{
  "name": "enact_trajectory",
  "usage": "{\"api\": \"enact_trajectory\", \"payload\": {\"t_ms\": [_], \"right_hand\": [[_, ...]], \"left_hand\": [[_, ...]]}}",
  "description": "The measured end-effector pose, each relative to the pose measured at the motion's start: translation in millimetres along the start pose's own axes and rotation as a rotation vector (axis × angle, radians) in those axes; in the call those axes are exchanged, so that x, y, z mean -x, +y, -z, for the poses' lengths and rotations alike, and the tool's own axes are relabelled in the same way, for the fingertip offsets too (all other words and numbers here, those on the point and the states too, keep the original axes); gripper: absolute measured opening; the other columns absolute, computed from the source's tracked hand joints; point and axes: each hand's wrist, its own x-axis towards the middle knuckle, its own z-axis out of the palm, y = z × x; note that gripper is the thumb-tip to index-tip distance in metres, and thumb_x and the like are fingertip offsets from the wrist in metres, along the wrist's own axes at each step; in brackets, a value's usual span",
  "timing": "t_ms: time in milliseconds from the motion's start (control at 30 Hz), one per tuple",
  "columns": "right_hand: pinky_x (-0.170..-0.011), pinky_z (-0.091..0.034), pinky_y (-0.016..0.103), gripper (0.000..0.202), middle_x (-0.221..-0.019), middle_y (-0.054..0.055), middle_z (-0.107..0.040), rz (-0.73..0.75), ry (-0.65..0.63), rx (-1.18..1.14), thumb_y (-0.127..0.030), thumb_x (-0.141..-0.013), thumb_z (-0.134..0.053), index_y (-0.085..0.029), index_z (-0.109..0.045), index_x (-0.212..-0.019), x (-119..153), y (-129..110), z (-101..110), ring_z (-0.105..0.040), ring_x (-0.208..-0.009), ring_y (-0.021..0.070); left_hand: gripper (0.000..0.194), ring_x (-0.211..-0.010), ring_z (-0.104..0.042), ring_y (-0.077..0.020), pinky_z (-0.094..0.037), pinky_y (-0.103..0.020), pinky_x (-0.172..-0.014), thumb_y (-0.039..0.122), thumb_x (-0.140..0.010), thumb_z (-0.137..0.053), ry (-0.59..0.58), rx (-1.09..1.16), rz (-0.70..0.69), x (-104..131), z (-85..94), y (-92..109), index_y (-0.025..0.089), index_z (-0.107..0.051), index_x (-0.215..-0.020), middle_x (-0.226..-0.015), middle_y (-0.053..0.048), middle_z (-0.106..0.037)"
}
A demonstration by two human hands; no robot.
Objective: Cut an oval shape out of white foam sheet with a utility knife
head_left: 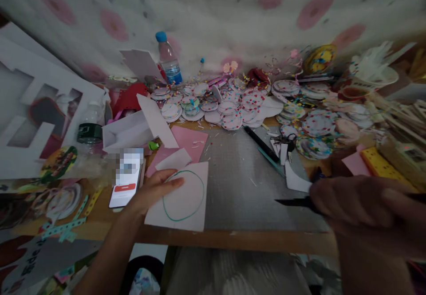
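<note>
My left hand [159,192] holds a white square card [195,218] by its left side, the thumb on top and the other fingers partly hidden. A green circle is drawn on the card, which lies over the left part of a grey mat [233,175]. At the right, my right hand [362,206] is wrapped round a dark pointed tool [296,202], its tip directed left above the mat. The hand is somewhat blurred. A curved white paper scrap [296,178] lies just beyond the tool.
A lit phone [126,184] lies left of the card. Behind the mat are heaped decorated discs [229,108], a bottle [171,66] and an open white box [128,131]. A black pen [261,143] and keys [290,142] lie on the mat's far right part.
</note>
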Motion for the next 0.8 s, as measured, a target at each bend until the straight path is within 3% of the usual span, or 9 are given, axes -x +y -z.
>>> {"api": "enact_trajectory", "payload": {"t_ms": [33, 167, 333, 633, 800], "right_hand": [[-0.040, -0.020, 0.031, 0.052, -0.041, -0.005, -0.016, 0.056, 0.019, -0.037, -0.045, -0.087, -0.052, -0.023, -0.029, -0.046, -3.4, 5.4, -11.1, -0.019, -0.035, 0.0118], [-0.041, -0.020, 0.029, 0.048, -0.040, -0.005, -0.024, 0.053, -0.142, -0.099, -0.038, -0.084, -0.058, -0.023, -0.032, -0.046, -21.8, 29.3, -54.5, -0.022, -0.035, 0.0101], [-0.042, -0.016, 0.028, 0.049, -0.040, -0.006, -0.025, 0.020, -0.212, -0.177, -0.036, -0.085, -0.056, -0.023, -0.029, -0.046, -31.7, 39.6, -67.8, -0.020, -0.035, 0.0092], [-0.042, -0.018, 0.028, 0.051, -0.039, -0.007, -0.024, -0.072, -0.167, -0.207, -0.038, -0.083, -0.058, -0.023, -0.028, -0.044, -30.7, 42.6, -63.8, -0.020, -0.035, 0.0089], [-0.041, -0.016, 0.027, 0.052, -0.039, -0.007, -0.024, -0.091, -0.207, -0.211, -0.038, -0.083, -0.059, -0.022, -0.026, -0.045, -35.0, 46.2, -64.2, -0.019, -0.035, 0.0081]], "left_hand": [[0.046, -0.064, -0.063, -0.0177, -0.047, -0.024, -0.052, 0.054, -0.065, -0.076, -0.020, -0.021, -0.012, 0.3, -6.3, 4.6, 0.017, -0.070, -0.091, -0.077, -0.005, -0.071], [0.046, -0.059, -0.061, -0.0150, -0.044, -0.022, -0.050, 0.054, -0.064, -0.075, -0.225, 0.004, 0.013, 0.0, -38.4, 23.9, 0.017, -0.072, -0.091, -0.074, -0.003, -0.070], [0.035, -0.054, -0.057, -0.0099, -0.040, -0.019, -0.049, 0.048, -0.073, -0.072, -0.481, 0.084, 0.023, 0.2, -57.4, 33.2, 0.017, -0.071, -0.089, -0.070, 0.000, -0.067], [0.033, -0.054, -0.056, -0.0089, -0.039, -0.018, -0.049, 0.046, -0.073, -0.073, -0.479, 0.125, 0.053, -5.2, -66.2, 26.7, 0.015, -0.069, -0.085, -0.070, 0.000, -0.064], [0.037, -0.050, -0.051, -0.0076, -0.036, -0.018, -0.047, 0.048, -0.069, -0.074, -0.464, 0.130, 0.097, -6.4, -66.2, 21.5, 0.015, -0.067, -0.083, -0.066, 0.002, -0.061]]}}
